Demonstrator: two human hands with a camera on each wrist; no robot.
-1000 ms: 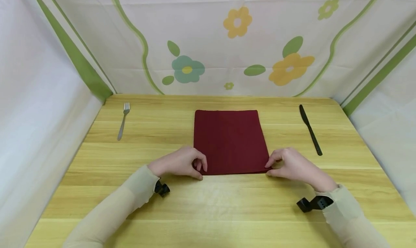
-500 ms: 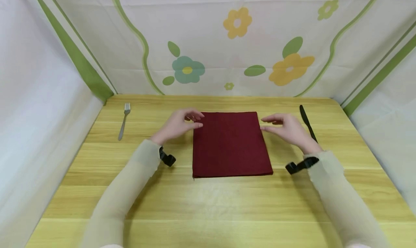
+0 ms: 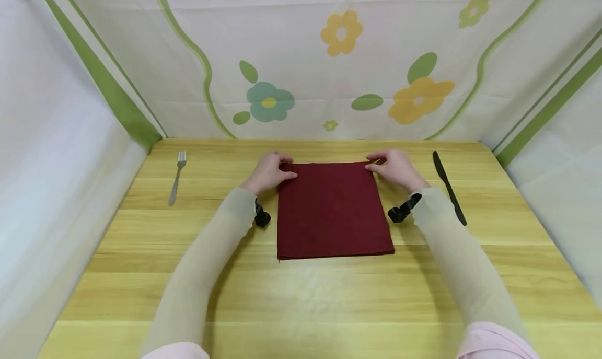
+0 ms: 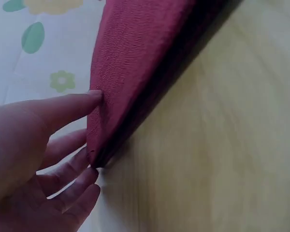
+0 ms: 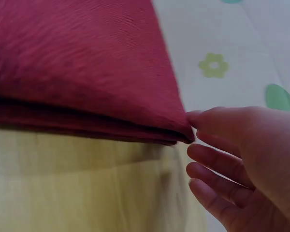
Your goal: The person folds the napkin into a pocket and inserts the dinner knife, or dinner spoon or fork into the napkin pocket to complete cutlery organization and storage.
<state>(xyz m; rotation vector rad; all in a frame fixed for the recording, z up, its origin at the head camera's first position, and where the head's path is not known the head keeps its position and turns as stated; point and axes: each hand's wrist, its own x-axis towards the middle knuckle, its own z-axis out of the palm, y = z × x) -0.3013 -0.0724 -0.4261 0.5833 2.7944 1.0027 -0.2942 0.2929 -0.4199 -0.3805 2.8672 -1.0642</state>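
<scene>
A dark red cloth napkin, folded into a layered square, lies on the wooden table. At its far left corner is my left hand, thumb on the top layer and fingers at the far edge. The left wrist view shows that thumb pressed on the napkin, the fingers curled around the corner. My right hand pinches the far right corner between thumb and forefinger. In the right wrist view, the thumb of the right hand meets the tip of the napkin, whose stacked folds show along the side.
A metal fork lies on the left of the wooden table. On the right is a black knife, its middle close beside my right sleeve. A white flowered curtain hangs behind the table's far edge.
Both hands have left the napkin's near corners and moved away from me along its sides to the far corners. The napkin stays in almost the same place; fork and knife are unmoved.
</scene>
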